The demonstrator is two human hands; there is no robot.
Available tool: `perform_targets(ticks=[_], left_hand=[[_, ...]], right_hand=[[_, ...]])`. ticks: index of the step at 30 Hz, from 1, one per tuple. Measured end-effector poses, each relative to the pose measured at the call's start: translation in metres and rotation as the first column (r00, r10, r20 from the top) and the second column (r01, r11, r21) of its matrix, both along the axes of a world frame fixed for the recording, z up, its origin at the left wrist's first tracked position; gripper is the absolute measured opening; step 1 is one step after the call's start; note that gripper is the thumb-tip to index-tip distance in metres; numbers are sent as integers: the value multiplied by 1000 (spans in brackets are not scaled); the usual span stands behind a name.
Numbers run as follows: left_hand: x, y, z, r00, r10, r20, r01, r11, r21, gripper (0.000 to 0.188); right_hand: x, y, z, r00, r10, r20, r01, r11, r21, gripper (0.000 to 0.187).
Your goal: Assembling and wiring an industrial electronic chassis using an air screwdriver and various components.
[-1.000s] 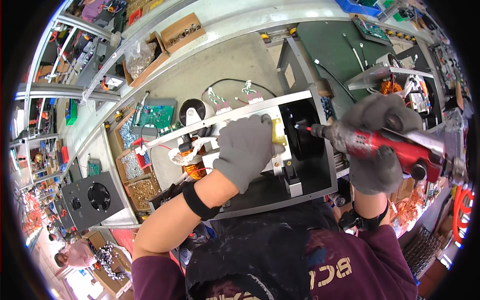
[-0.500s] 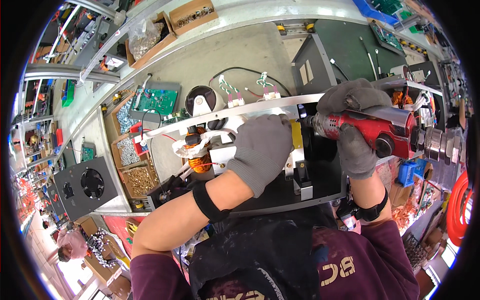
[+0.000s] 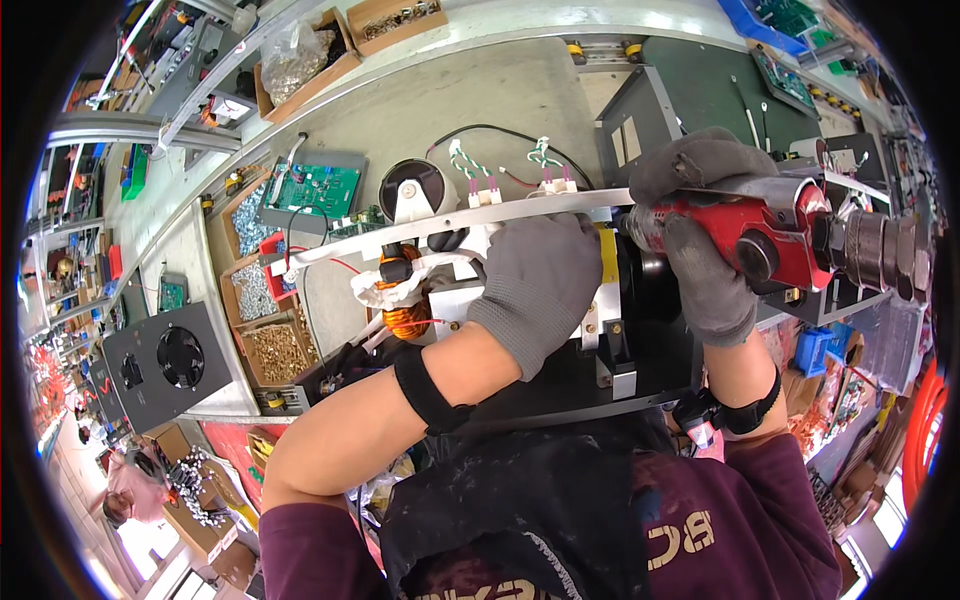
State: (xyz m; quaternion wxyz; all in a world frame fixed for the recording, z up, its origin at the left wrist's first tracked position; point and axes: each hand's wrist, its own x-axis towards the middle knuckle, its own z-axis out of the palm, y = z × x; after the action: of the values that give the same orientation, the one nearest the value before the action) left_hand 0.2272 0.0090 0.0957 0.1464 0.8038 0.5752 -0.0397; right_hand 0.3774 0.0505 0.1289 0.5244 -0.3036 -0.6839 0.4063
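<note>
My right hand point(image 3: 712, 285), in a grey glove, grips a red power driver point(image 3: 740, 235), fingers over its top and thumb below. The driver lies sideways, nose toward the left, just beside the metal rail point(image 3: 480, 214) of an open black chassis point(image 3: 560, 405). Its tip is hidden. Also gloved, my left hand point(image 3: 545, 280) reaches into the chassis with curled fingers; whatever they hold is hidden. Right beside those fingers is a yellow part point(image 3: 608, 255). To the left sits a copper-wound coil point(image 3: 403, 318) with white wrapping.
Beyond the rail stand a round black component point(image 3: 410, 188) and white connectors point(image 3: 555, 188) with twisted wires. A green circuit board point(image 3: 318, 190) lies at left, near bins of small hardware point(image 3: 270, 355). A grey metal panel point(image 3: 640, 120) stands behind the driver.
The driver and my right hand have shifted slightly away from me, and the bit seen earlier at its nose is now hidden. My left hand stays at nearly the same place in the chassis.
</note>
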Motion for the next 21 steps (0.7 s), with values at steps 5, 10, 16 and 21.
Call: perform_targets(ticks=[5,10,16,21], left_hand=[[1,2,4,1000,3,8,-3,1000,0,35],[-5,2,19,998,-50,-34,46,994,-97,32],[-34,3,42,108,725,680,94,673,-733,25],[-27,1,41,-101,897,430,237,441,-866,28]], right_hand=[[-6,-2,4,999,-43,27,43,999,-22,26],[-1,-21,21,990,-115,-83,104,986,-127,34],[9,-47,50,910,-343,-231,366,928,63,38],[3,-60,63,834,-243,-496,190,969,-157,33]])
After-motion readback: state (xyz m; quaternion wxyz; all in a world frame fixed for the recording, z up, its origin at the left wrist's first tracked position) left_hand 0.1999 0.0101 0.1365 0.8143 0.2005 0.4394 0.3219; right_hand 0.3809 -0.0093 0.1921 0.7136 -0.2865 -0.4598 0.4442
